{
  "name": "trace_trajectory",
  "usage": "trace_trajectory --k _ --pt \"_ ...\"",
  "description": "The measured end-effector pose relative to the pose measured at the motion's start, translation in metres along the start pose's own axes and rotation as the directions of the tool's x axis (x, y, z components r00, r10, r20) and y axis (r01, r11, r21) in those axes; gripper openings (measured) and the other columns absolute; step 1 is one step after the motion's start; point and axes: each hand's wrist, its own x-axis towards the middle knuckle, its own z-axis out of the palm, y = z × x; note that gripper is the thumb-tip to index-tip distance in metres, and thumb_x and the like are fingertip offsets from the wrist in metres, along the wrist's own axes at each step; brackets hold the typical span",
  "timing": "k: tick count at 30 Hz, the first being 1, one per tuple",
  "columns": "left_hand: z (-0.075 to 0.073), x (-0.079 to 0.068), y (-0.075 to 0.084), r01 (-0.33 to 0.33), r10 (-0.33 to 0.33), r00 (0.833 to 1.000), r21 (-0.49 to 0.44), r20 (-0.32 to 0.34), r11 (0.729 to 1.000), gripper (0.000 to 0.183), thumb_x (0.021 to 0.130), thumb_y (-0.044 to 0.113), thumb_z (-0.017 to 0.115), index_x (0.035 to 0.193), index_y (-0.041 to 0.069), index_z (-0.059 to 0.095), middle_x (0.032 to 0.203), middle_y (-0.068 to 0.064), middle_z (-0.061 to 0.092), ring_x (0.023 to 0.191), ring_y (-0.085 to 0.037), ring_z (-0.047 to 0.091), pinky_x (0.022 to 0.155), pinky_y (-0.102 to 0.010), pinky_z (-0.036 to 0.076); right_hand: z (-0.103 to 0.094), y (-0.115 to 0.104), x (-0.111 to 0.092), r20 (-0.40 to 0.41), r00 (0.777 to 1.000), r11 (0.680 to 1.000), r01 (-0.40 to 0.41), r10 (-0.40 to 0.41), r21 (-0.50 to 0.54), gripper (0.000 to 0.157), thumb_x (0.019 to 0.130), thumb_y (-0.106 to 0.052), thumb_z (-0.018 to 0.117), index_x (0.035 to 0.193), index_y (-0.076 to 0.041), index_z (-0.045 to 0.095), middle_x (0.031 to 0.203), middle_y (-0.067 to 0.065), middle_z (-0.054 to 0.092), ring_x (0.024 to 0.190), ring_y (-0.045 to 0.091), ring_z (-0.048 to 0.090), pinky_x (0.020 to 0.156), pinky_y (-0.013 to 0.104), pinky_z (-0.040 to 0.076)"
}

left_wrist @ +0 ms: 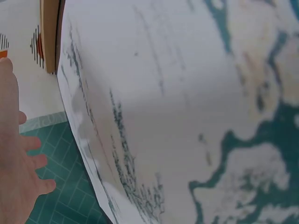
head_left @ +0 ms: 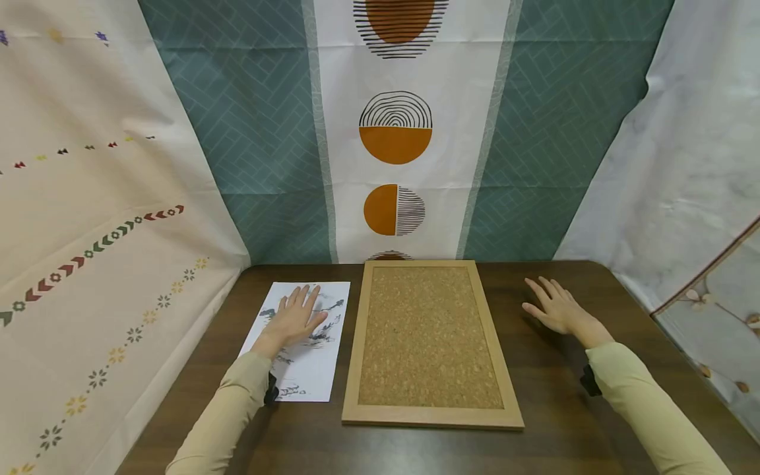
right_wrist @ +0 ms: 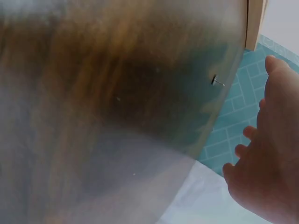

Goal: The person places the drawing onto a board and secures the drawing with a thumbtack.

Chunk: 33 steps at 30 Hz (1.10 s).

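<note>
My left hand (head_left: 291,320), fingers straight and spread, is over a white sheet of paper (head_left: 315,386) printed with an ink landscape. It covers part of the picture. In the left wrist view the same paper (left_wrist: 163,116) fills most of the frame, beside the hand (left_wrist: 18,154). A cork board (head_left: 430,336) in a light wood frame lies flat between my hands. My right hand (head_left: 561,310), fingers extended and holding nothing, is over the dark table to the board's right. A small metal thumbtack (right_wrist: 216,80) stands on the table near this hand (right_wrist: 275,144) in the right wrist view.
The dark wooden table (head_left: 427,452) meets a patterned curtain (head_left: 267,132) at its back edge. Light cloths hang along both sides, one cream (head_left: 107,231) on the left and one whitish (head_left: 683,165) on the right. A dark strap (head_left: 271,389) shows at the left wrist.
</note>
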Motion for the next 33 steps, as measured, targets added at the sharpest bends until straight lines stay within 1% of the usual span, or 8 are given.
trace_trajectory --k 5,10,14,17,21,25,29,33 --pt "0.002 0.000 0.000 0.003 -0.003 1.000 -0.003 -0.013 1.000 0.073 0.093 0.057 0.028 0.147 0.011 0.012 0.149 -0.022 0.019 0.137 -0.041 0.018 0.105 -0.061 0.018 0.002 0.003 -0.001 -0.047 0.999 0.999 0.015 -0.013 0.045 0.066 0.095 -0.046 0.037 0.144 -0.006 0.016 0.143 0.035 0.015 0.127 0.056 0.015 0.097 0.069 0.016" --pt "0.002 0.001 0.001 -0.015 0.014 1.000 -0.014 -0.021 1.000 0.072 0.093 0.056 0.028 0.147 0.009 0.014 0.147 -0.023 0.022 0.136 -0.041 0.020 0.105 -0.059 0.020 -0.001 0.005 -0.005 -0.059 0.998 0.985 0.016 -0.006 0.171 0.065 0.097 -0.041 0.036 0.144 -0.003 0.012 0.143 0.037 0.011 0.126 0.058 0.012 0.097 0.068 0.013" --pt "0.000 0.001 0.002 -0.024 0.022 0.999 -0.066 -0.036 0.998 0.068 0.095 0.051 0.031 0.146 0.008 0.017 0.145 -0.024 0.025 0.134 -0.041 0.023 0.106 -0.057 0.022 -0.005 0.004 -0.005 -0.086 0.996 0.967 0.041 -0.020 0.250 0.064 0.098 -0.037 0.035 0.144 0.000 0.011 0.142 0.037 0.011 0.126 0.058 0.011 0.096 0.069 0.012" --pt "0.000 0.000 0.002 -0.008 0.003 0.999 -0.116 -0.049 0.993 0.064 0.096 0.048 0.032 0.145 0.007 0.023 0.144 -0.023 0.028 0.133 -0.040 0.025 0.105 -0.057 0.024 -0.006 0.002 -0.003 -0.108 0.993 0.955 0.069 -0.039 0.288 0.062 0.098 -0.034 0.036 0.143 0.003 0.014 0.143 0.036 0.015 0.128 0.055 0.013 0.097 0.067 0.014" --pt "0.002 -0.003 0.000 0.005 -0.015 0.998 -0.158 -0.063 0.987 0.061 0.097 0.045 0.032 0.142 0.004 0.028 0.142 -0.023 0.033 0.132 -0.041 0.029 0.104 -0.055 0.027 -0.006 -0.001 -0.002 -0.120 0.992 0.947 0.084 -0.049 0.311 0.057 0.098 -0.030 0.037 0.139 0.008 0.024 0.140 0.034 0.023 0.128 0.052 0.020 0.098 0.064 0.019" --pt "0.003 -0.006 -0.001 0.023 -0.039 0.997 -0.219 -0.068 0.975 0.059 0.098 0.042 0.031 0.141 0.002 0.029 0.142 -0.024 0.033 0.132 -0.041 0.028 0.106 -0.054 0.025 -0.004 -0.004 -0.002 -0.116 0.992 0.948 0.074 -0.039 0.311 0.054 0.098 -0.028 0.038 0.137 0.009 0.028 0.138 0.034 0.028 0.126 0.051 0.026 0.098 0.062 0.023" --pt "0.004 -0.007 -0.003 0.044 -0.067 0.995 -0.272 -0.075 0.961 0.056 0.098 0.041 0.031 0.138 0.001 0.035 0.140 -0.025 0.034 0.132 -0.041 0.028 0.105 -0.054 0.026 -0.002 -0.005 -0.001 -0.126 0.992 0.941 0.058 -0.017 0.333 0.053 0.098 -0.029 0.037 0.137 0.008 0.030 0.138 0.032 0.032 0.124 0.049 0.031 0.097 0.060 0.027" --pt "0.005 -0.008 -0.005 0.058 -0.087 0.993 -0.313 -0.079 0.948 0.051 0.099 0.037 0.032 0.133 0.000 0.042 0.135 -0.025 0.040 0.128 -0.041 0.034 0.104 -0.054 0.028 0.001 -0.006 0.000 -0.132 0.991 0.927 0.027 0.025 0.375 0.049 0.098 -0.027 0.039 0.135 0.005 0.034 0.132 0.031 0.041 0.118 0.048 0.040 0.092 0.059 0.034"
